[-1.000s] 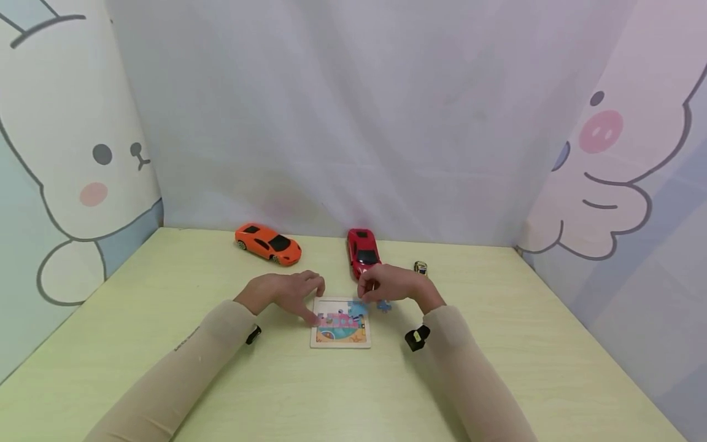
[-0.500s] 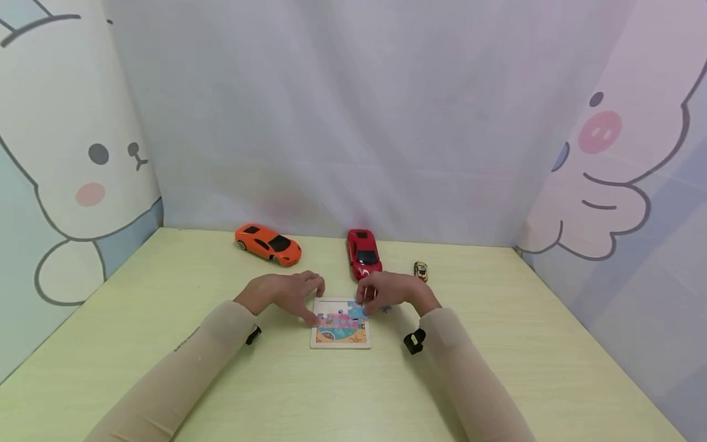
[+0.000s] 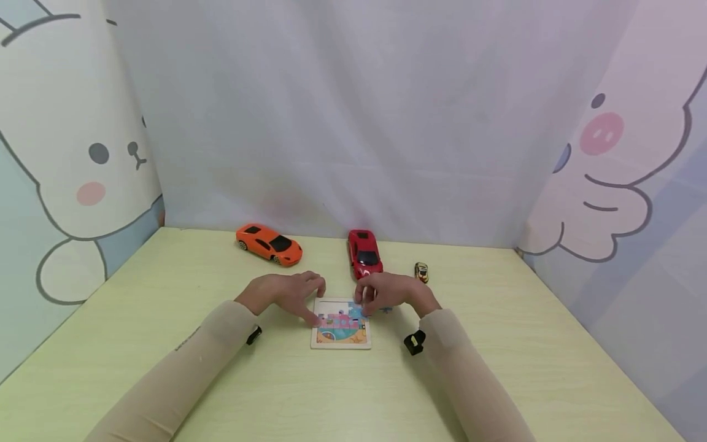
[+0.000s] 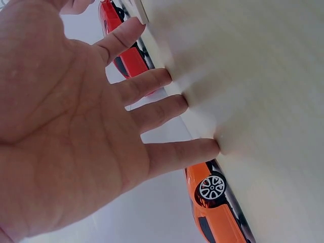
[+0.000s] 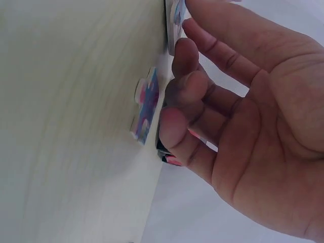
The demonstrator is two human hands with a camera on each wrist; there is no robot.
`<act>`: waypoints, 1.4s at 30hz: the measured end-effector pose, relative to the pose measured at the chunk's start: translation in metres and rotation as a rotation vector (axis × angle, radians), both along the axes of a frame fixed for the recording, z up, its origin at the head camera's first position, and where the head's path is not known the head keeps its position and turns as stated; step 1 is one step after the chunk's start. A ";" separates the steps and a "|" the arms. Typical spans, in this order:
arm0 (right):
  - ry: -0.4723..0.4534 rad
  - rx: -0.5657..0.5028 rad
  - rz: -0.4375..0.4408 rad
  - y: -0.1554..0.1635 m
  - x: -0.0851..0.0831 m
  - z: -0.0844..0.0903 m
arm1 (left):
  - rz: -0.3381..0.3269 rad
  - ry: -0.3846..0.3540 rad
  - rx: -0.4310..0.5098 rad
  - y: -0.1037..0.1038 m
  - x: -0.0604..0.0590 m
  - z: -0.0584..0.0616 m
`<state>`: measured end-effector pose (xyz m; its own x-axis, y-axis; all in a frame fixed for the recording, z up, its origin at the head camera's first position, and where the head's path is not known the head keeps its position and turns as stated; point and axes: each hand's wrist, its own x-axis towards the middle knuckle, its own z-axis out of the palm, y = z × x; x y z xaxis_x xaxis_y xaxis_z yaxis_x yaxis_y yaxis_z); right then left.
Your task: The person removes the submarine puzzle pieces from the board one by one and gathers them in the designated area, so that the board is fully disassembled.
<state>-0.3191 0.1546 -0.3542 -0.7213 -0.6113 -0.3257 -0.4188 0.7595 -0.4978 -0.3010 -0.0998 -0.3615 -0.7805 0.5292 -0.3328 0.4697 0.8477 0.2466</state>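
Note:
A small jigsaw puzzle in a pale square tray (image 3: 340, 345) lies on the table, its upper left part without pieces. My left hand (image 3: 287, 294) rests at the tray's left side, thumb at the edge. In the left wrist view its other fingers (image 4: 159, 114) are spread, tips on the tabletop. With curled fingers, my right hand (image 3: 392, 290) holds a blue puzzle piece (image 3: 355, 310) at the tray's upper right, thumb and forefinger around it; the exact contact is partly hidden. Beneath that hand lies a loose blue-and-pink puzzle piece (image 5: 148, 106), tabs outward.
Behind the left hand stands an orange toy car (image 3: 269, 244). A red toy car (image 3: 364, 253) is just beyond the right hand, and a tiny gold-and-black toy car (image 3: 421, 272) sits farther right. A pale cloth (image 3: 331, 123) hangs behind the table (image 3: 276, 393).
My right hand has come down slightly toward the tray's upper right corner, its thumb shifting down to the blue piece. The left hand has stayed put.

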 end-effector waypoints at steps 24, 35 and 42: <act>0.037 0.134 -0.022 -0.013 0.009 0.001 | -0.001 0.001 -0.012 0.001 0.000 0.001; 0.053 0.052 0.087 0.002 0.005 0.009 | -0.011 -0.002 0.005 0.000 0.000 0.000; 0.031 0.008 0.103 0.026 -0.003 0.017 | -0.016 0.002 0.007 0.000 0.000 0.000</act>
